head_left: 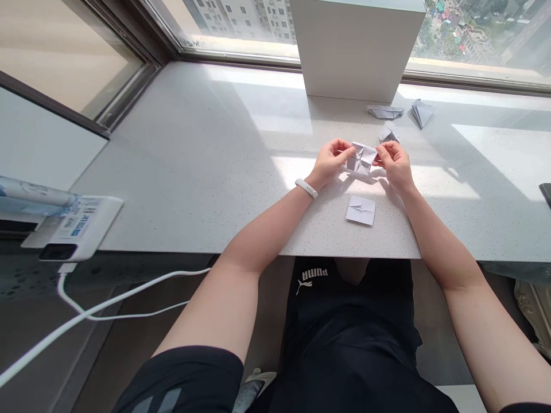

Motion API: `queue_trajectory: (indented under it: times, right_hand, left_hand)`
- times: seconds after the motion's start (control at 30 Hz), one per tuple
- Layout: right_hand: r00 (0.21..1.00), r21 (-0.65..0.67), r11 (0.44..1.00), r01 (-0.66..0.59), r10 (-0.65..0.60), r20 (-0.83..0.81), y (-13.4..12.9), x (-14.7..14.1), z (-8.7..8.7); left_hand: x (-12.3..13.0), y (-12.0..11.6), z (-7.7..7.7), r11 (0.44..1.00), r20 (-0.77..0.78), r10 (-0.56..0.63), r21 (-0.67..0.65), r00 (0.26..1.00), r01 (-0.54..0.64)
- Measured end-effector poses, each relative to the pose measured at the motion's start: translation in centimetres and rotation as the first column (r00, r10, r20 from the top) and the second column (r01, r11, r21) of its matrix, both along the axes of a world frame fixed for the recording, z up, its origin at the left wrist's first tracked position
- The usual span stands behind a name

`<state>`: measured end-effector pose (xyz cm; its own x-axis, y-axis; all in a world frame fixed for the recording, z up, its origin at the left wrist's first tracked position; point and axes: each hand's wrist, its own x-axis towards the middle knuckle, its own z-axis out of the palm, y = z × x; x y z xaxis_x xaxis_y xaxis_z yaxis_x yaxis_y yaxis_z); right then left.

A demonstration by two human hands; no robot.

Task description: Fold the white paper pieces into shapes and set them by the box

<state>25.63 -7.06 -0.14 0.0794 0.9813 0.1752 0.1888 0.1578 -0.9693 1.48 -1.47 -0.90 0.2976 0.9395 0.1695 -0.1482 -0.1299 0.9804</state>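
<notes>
"Where does this find you?"
"At a speckled white bench [193, 143] by a wide window [482, 43], in what looks like a high-rise home."
"What tells you so?"
"Your view: a many-windowed building [247, 20] and rooftops [471, 43] far below. Carved, cream-coloured furniture [531, 310] at your right looks domestic."

A pale box [357, 51] stands at the far edge of the speckled white surface [193, 172], right of the middle, in front of a dark-framed window [241, 60] that shows buildings [245, 20] on one side of it and rooftops among greenery [456, 34] on the other. By the near left corner sits a white device [101, 223] with a dark glossy patch, a printed roll [38, 192] beside it and a white cable [146, 281] plugged into its near end, passing below the near edge. Toward the right edge, a dark object [546, 194] shows only partly.
</notes>
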Motion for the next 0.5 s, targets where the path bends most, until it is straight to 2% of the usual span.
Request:
queue_trajectory:
  times: [0.1, 0.33, 0.5]
  right_hand:
    - [1.000, -0.036, 0.999, 0.007, -0.007, -0.001, -0.22, -0.14, 0.35]
    - [0.997, 0.054, 0.997, 0.048, -0.051, 0.056, 0.09, 0.04, -0.52]
    - [0.995, 0.025, 0.998, 0.064, -0.066, 0.074, 0.12, 0.03, -0.59]
  left_hand:
    - [0.13, 0.04, -0.21, 1.000, 0.004, 0.025, -0.002, 1.000, -0.025]
    - [0.37, 0.01, -0.48, 0.999, 0.040, 0.038, -0.005, 0.998, -0.038]
    - [0.38, -0.19, -0.10, 1.000, 0.034, 0.010, -0.008, 0.999, -0.010]
